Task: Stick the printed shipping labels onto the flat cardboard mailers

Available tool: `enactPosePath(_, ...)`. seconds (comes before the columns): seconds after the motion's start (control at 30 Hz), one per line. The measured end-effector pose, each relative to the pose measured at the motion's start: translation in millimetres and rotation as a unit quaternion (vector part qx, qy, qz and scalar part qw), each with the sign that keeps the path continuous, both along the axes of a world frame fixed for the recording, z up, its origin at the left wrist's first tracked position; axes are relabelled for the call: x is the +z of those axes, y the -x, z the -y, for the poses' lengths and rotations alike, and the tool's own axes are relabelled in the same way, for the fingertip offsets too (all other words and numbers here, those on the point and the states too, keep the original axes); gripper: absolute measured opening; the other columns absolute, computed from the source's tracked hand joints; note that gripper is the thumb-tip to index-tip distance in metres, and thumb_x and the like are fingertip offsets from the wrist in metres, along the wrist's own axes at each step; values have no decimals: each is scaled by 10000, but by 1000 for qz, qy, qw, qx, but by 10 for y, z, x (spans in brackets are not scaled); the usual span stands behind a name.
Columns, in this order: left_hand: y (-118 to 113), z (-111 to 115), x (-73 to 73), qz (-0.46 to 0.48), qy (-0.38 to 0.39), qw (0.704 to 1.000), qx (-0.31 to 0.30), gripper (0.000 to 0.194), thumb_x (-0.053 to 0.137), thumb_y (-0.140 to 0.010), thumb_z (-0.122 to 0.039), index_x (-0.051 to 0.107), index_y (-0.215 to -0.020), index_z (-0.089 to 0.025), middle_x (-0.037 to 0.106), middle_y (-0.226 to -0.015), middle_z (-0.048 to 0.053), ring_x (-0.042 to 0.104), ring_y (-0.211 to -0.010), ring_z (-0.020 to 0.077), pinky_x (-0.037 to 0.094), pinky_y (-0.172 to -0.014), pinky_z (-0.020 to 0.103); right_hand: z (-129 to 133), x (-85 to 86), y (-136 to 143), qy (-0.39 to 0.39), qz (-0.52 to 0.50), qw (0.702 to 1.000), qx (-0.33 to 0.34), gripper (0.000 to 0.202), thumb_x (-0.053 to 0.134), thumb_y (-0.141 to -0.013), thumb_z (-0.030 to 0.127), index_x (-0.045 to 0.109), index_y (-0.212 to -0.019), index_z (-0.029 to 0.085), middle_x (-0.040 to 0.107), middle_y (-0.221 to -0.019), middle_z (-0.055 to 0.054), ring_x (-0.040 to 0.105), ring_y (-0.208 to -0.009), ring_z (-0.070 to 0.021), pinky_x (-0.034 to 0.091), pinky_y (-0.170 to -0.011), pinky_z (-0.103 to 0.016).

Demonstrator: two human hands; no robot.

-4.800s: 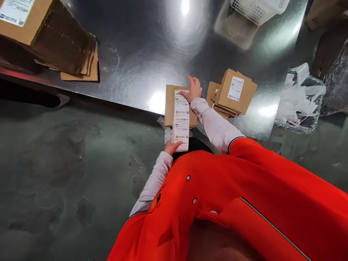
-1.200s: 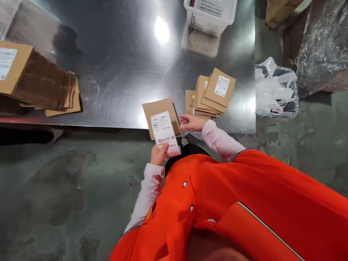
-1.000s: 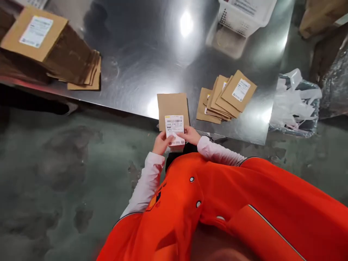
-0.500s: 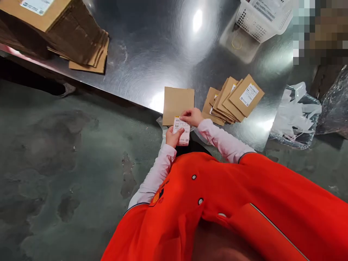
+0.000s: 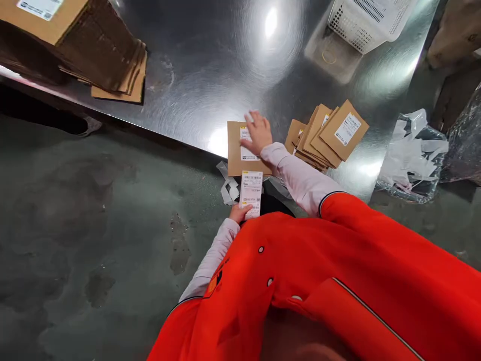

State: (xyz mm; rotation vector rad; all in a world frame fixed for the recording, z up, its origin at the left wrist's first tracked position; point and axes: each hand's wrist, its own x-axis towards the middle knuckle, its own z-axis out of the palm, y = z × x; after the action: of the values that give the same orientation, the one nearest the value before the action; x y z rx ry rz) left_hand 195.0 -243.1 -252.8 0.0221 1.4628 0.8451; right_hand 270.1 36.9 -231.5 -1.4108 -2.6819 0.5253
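A flat cardboard mailer [image 5: 235,150] lies at the front edge of the metal table, a white printed shipping label [image 5: 249,154] on its face. My right hand [image 5: 258,133] rests over that label with its fingers spread, covering its right side. Below, close to my body, my left hand [image 5: 239,212] is closed on a strip of shipping labels [image 5: 251,188], thumb on top. The strip stands just in front of the mailer's near edge. To the right sits a fanned pile of labelled cardboard mailers [image 5: 336,133].
Tall stacks of folded cardboard [image 5: 108,50] stand at the far left of the metal table [image 5: 195,65]. A white perforated basket [image 5: 361,30] is at the back right. A clear bag of white backing scraps [image 5: 411,155] is beyond the right edge. Paper strips [image 5: 228,188] hang near my left hand.
A label now lies on the mailer, which was bare. My right hand has moved from the label strip up onto it. My left hand has drawn lower, with more of the strip showing.
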Motion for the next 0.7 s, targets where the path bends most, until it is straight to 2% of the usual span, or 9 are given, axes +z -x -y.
enactPosePath(0.07, 41, 145, 85, 8, -9, 1000, -3, 493, 963, -422, -354, 744, -817, -156, 779, -842, 129, 750, -877, 345, 607, -874, 516, 233, 8, 51, 0, 23, 995, 100, 889, 547, -894, 629, 308, -1578, 112, 183, -1671, -186, 76, -1561, -397, 23, -1243, -631)
enactPosePath(0.1, 80, 190, 127, 6, -13, 1000, -6, 497, 962, -428, -366, 750, -824, -155, 782, -855, 132, 752, -866, 342, 612, -865, 510, 319, 13, 67, 2, 27, 993, 119, 894, 527, -896, 643, 309, -1578, 107, 168, -1678, -182, 49, -1563, -407, -11, -1240, -638)
enactPosePath(0.2, 241, 209, 224, -14, -30, 999, -20, 513, 962, -411, -380, 761, -820, -145, 785, -883, 144, 751, -869, 345, 620, -845, 486, 432, 27, -12, 13, -1, 994, 106, 855, 551, -888, 621, 357, -1558, 127, 216, -1665, -181, 99, -1557, -410, 29, -1238, -641)
enactPosePath(0.23, 299, 185, 247, -24, -41, 999, -23, 520, 962, -403, -385, 765, -820, -143, 785, -893, 147, 750, -880, 347, 621, -843, 476, 437, 28, -91, 13, -19, 997, 69, 835, 583, -878, 601, 388, -1539, 129, 267, -1644, -191, 165, -1543, -404, 86, -1238, -629)
enactPosePath(0.3, 401, 109, 285, -44, -67, 997, -25, 539, 961, -393, -403, 774, -825, -141, 786, -911, 151, 748, -900, 351, 620, -843, 462, 437, 15, -301, 31, -46, 996, -71, 790, 650, -846, 568, 480, -1465, 107, 427, -1536, -231, 367, -1447, -391, 264, -1192, -593)
enactPosePath(0.4, 483, -42, 344, -62, -104, 992, -25, 573, 960, -372, -443, 780, -821, -134, 786, -927, 155, 744, -916, 358, 614, -854, 464, 490, -37, -569, 116, -73, 950, -282, 589, 704, -818, 515, 658, -1224, 91, 660, -1209, -201, 617, -1147, -314, 494, -1005, -464)
enactPosePath(0.5, 475, -201, 413, -73, -129, 988, -42, 591, 960, -367, -462, 780, -823, -132, 787, -935, 147, 737, -945, 359, 600, -888, 471, 584, -99, -581, 134, -115, 920, -351, 395, 725, -809, 431, 713, -1071, 136, 696, -1092, -134, 655, -1021, -239, 527, -944, -358)
enactPosePath(0.6, 439, -325, 473, -81, -146, 984, -55, 604, 961, -374, -475, 779, -839, -135, 788, -938, 138, 729, -985, 364, 589, -909, 475, 550, -143, -535, 127, -202, 880, -411, 353, 699, -833, 371, 674, -1089, 129, 685, -1112, -126, 660, -980, -192, 532, -913, -300)
enactPosePath(0.7, 428, -384, 520, -76, -172, 981, -56, 631, 958, -407, -489, 779, -892, -127, 784, -977, 145, 717, -1029, 372, 578, -931, 489, 322, -88, -924, 107, -346, 830, -424, 421, 605, -901, 480, 606, -1104, 112, 682, -1031, -118, 665, -921, -175, 540, -864, -297)
